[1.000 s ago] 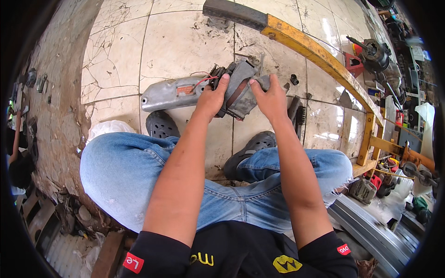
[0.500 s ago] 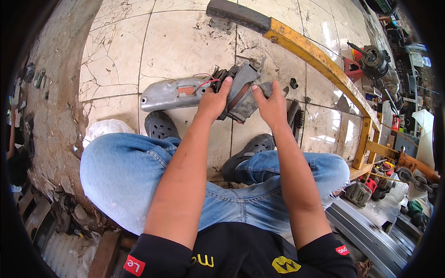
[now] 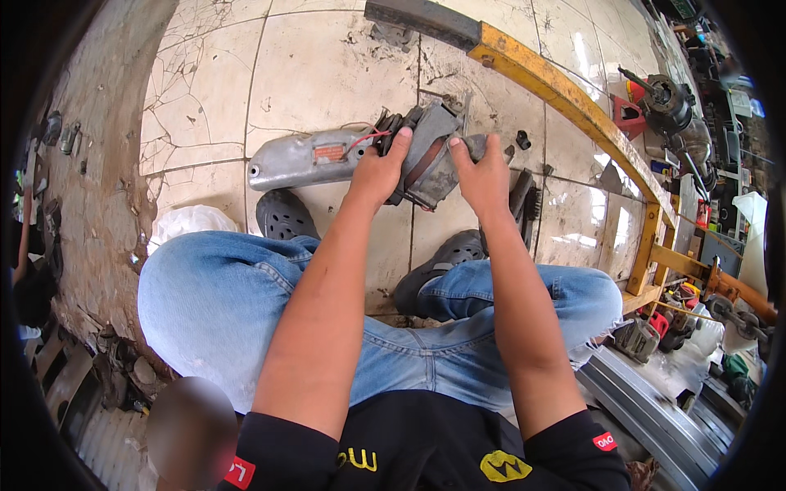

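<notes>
Gripping grey motor part — both hands.

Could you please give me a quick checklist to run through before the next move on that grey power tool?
1. Left hand grips the grey power tool at its dark middle section: ok.
2. Right hand holds the tool's grey head piece: ok.
3. Red wire lies loose beside the left hand's fingers: not ok.
4. Small dark parts lie loose on the tile floor: not ok.
5. Tool disconnected from power: cannot tell.
</notes>
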Tool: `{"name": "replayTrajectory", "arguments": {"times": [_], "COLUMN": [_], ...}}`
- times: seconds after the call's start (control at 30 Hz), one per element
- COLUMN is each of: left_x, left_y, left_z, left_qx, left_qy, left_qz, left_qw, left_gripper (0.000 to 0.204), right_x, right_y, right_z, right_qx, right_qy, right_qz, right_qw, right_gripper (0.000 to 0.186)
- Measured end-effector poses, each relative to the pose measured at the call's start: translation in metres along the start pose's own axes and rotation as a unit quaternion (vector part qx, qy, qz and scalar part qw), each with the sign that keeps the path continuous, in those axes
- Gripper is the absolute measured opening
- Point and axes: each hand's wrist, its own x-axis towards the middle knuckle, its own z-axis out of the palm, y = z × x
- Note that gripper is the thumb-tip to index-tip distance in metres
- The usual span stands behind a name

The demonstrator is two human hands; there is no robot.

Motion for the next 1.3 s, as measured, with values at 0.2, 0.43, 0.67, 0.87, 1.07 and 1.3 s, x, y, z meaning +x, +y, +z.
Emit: {"name": "replayTrajectory", "arguments": {"times": [0.2, 0.43, 0.67, 0.87, 1.07, 1.3], "left_x": [-0.002, 0.005, 0.002, 0.004, 0.008, 0.004], "left_y": [0.007, 0.004, 0.001, 0.001, -0.002, 0.001], "left_z": [0.000, 0.001, -0.001, -0.001, 0.002, 0.001], "left_qx": [-0.008, 0.004, 0.002, 0.000, 0.005, -0.014], "left_qy": [0.001, -0.007, -0.007, -0.003, -0.007, -0.013], "left_qz": [-0.006, 0.021, 0.007, 0.007, 0.019, 0.019], "left_qw": [1.000, 1.000, 1.000, 1.000, 1.000, 1.000], "left_gripper": [0.105, 0.110, 0.110, 0.108, 0.109, 0.110], "right_x": [-0.007, 0.003, -0.003, -0.004, 0.000, -0.010], "right_y": [-0.004, 0.000, -0.005, -0.007, -0.002, -0.007], "right_z": [-0.004, -0.002, -0.006, -0.008, -0.006, -0.009], "right_qx": [-0.009, 0.014, -0.038, -0.033, -0.029, -0.045], "right_qy": [-0.015, 0.000, -0.006, -0.025, -0.019, -0.032], "right_qz": [-0.009, 0.017, -0.013, -0.005, 0.008, -0.018], "right_qw": [1.000, 1.000, 0.999, 0.999, 0.999, 0.998], "right_gripper": [0.049, 0.053, 0.053, 0.051, 0.049, 0.049]}}
